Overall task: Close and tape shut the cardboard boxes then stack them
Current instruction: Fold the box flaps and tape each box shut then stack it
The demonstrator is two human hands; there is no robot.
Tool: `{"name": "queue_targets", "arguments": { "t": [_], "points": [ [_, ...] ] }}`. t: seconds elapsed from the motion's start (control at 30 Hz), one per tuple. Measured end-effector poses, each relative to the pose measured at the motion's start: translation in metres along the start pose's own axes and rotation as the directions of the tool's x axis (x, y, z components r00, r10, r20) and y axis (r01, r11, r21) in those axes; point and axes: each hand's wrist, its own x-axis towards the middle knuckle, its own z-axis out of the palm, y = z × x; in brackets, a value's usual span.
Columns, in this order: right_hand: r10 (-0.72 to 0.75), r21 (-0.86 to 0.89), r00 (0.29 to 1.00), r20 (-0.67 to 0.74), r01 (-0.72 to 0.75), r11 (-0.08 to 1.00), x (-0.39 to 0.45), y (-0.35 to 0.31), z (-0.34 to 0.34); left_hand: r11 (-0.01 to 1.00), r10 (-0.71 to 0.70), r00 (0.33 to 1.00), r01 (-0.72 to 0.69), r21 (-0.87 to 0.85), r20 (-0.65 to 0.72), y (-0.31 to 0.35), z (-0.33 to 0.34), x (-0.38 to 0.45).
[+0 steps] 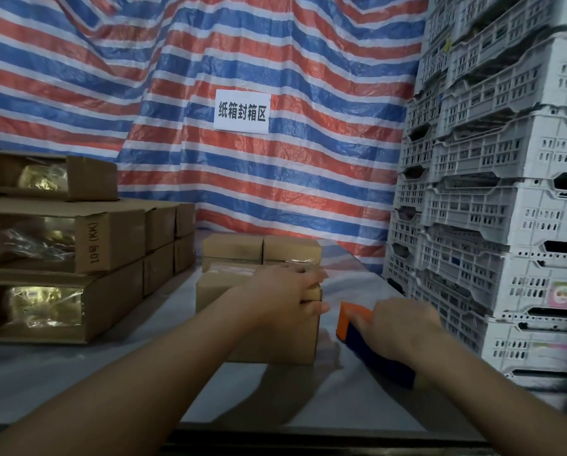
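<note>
Cardboard box point(259, 327), mid-counter toward the right edge, flaps down: left hand point(282, 297) curls its grip over the top right rim. Right hand point(403, 327), grip clamped on orange-and-blue tape dispenser point(367, 337) resting on the counter point(111, 373) just beside the box. Two more boxes point(262, 251) touching behind. Risks: flaps springing up if the left hand lifts; tape running crooked; box sliding into the rear pair
</note>
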Motion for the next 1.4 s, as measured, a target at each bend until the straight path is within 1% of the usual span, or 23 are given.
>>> {"name": "queue_targets", "arguments": {
  "t": [0.07, 0.1, 0.13, 0.2, 0.23, 0.3, 0.33, 0.4, 0.6, 0.67, 0.73, 0.83, 0.87, 0.9, 0.97, 1.0, 1.03, 1.07, 1.1, 1.17, 1.2, 1.27, 1.4],
  "points": [
    [-0.015, 0.139, 0.996, -0.092, 0.027, 0.99, 0.012, -0.001, -0.025, 1.0, -0.009, 1.0, 0.009, -0.02, -0.006, -0.001, -0.001, 0.001],
    [0.006, 0.3, 0.987, -0.159, 0.042, 0.953, 0.019, -0.003, -0.038, 1.0, -0.014, 1.0, 0.014, -0.025, 0.004, 0.0, -0.001, 0.001],
    [0.036, 0.51, 0.982, -0.188, 0.066, 0.858, 0.027, -0.009, -0.049, 0.999, -0.02, 1.0, 0.02, -0.025, 0.021, 0.001, -0.002, 0.001],
    [0.059, 0.867, 0.992, -0.109, 0.066, 0.494, 0.043, -0.027, -0.068, 0.999, -0.034, 0.998, 0.036, -0.037, 0.044, 0.002, -0.004, 0.001],
    [0.045, 0.955, 0.998, -0.039, 0.024, 0.295, 0.049, -0.038, -0.075, 0.996, -0.052, 0.998, 0.055, -0.068, 0.036, 0.002, -0.004, 0.002],
    [-0.005, 0.998, 0.998, 0.059, -0.06, -0.021, 0.056, -0.06, -0.08, 0.985, -0.102, 0.995, 0.104, -0.141, 0.023, 0.001, -0.005, 0.002],
    [-0.031, 0.989, 0.997, 0.074, -0.077, -0.123, 0.056, -0.069, -0.079, 0.98, -0.122, 0.992, 0.125, -0.154, 0.029, 0.001, -0.005, 0.001],
    [-0.045, 0.965, 0.995, 0.088, -0.097, -0.246, 0.055, -0.081, -0.07, 0.98, -0.141, 0.989, 0.146, -0.132, 0.042, 0.002, -0.005, 0.0],
    [-0.074, 0.854, 0.989, 0.124, -0.145, -0.499, 0.051, -0.08, -0.03, 0.982, -0.144, 0.99, 0.143, -0.119, 0.005, 0.006, -0.003, -0.002],
    [-0.061, 0.837, 0.987, 0.151, -0.161, -0.523, 0.045, -0.081, -0.021, 0.975, -0.143, 0.99, 0.139, -0.175, -0.007, 0.008, -0.004, -0.003],
    [-0.052, 0.843, 0.982, 0.18, -0.181, -0.506, 0.042, -0.084, -0.011, 0.925, -0.143, 0.989, 0.142, -0.354, 0.023, 0.007, -0.013, -0.002],
    [-0.124, 0.84, 0.968, 0.217, -0.25, -0.482, 0.034, -0.082, -0.001, 0.72, -0.162, 0.985, 0.155, -0.677, 0.054, -0.009, -0.036, -0.002],
    [-0.164, 0.834, 0.959, 0.232, -0.283, -0.474, 0.032, -0.081, 0.002, 0.709, -0.205, 0.978, 0.17, -0.685, 0.03, -0.019, -0.042, -0.003],
    [-0.204, 0.824, 0.947, 0.247, -0.317, -0.47, 0.031, -0.08, 0.004, 0.738, -0.275, 0.961, 0.2, -0.645, -0.017, -0.029, -0.046, -0.006],
    [-0.258, 0.796, 0.925, 0.278, -0.373, -0.477, 0.033, -0.078, 0.007, 0.808, -0.405, 0.91, 0.313, -0.5, -0.085, -0.054, -0.047, -0.012],
    [-0.268, 0.784, 0.918, 0.292, -0.39, -0.482, 0.035, -0.077, 0.008, 0.81, -0.44, 0.896, 0.37, -0.454, -0.054, -0.068, -0.043, -0.015],
    [-0.268, 0.779, 0.912, 0.31, -0.406, -0.479, 0.037, -0.077, 0.008, 0.785, -0.441, 0.897, 0.394, -0.478, 0.015, -0.08, -0.038, -0.018],
    [-0.266, 0.777, 0.907, 0.326, -0.418, -0.471, 0.038, -0.078, 0.008, 0.718, -0.442, 0.889, 0.429, -0.548, 0.116, -0.089, -0.033, -0.024],
    [-0.258, 0.778, 0.905, 0.338, -0.423, -0.464, 0.038, -0.079, 0.008, 0.561, -0.459, 0.858, 0.481, -0.673, 0.23, -0.095, -0.028, -0.03],
    [-0.24, 0.785, 0.903, 0.356, -0.428, -0.448, 0.036, -0.082, 0.008, 0.078, -0.45, 0.794, 0.492, -0.867, 0.41, -0.1, -0.015, -0.043],
    [-0.234, 0.789, 0.905, 0.355, -0.425, -0.443, 0.035, -0.083, 0.007, -0.085, -0.438, 0.784, 0.451, -0.888, 0.44, -0.101, -0.011, -0.048],
    [-0.224, 0.78, 0.909, 0.351, -0.416, -0.468, 0.032, -0.083, 0.005, -0.218, -0.452, 0.765, 0.405, -0.888, 0.459, -0.098, -0.008, -0.053],
    [-0.195, 0.76, 0.909, 0.368, -0.415, -0.5, 0.024, -0.084, -0.002, -0.328, -0.455, 0.794, 0.272, -0.905, 0.404, -0.082, 0.0, -0.069]
  ]
}}
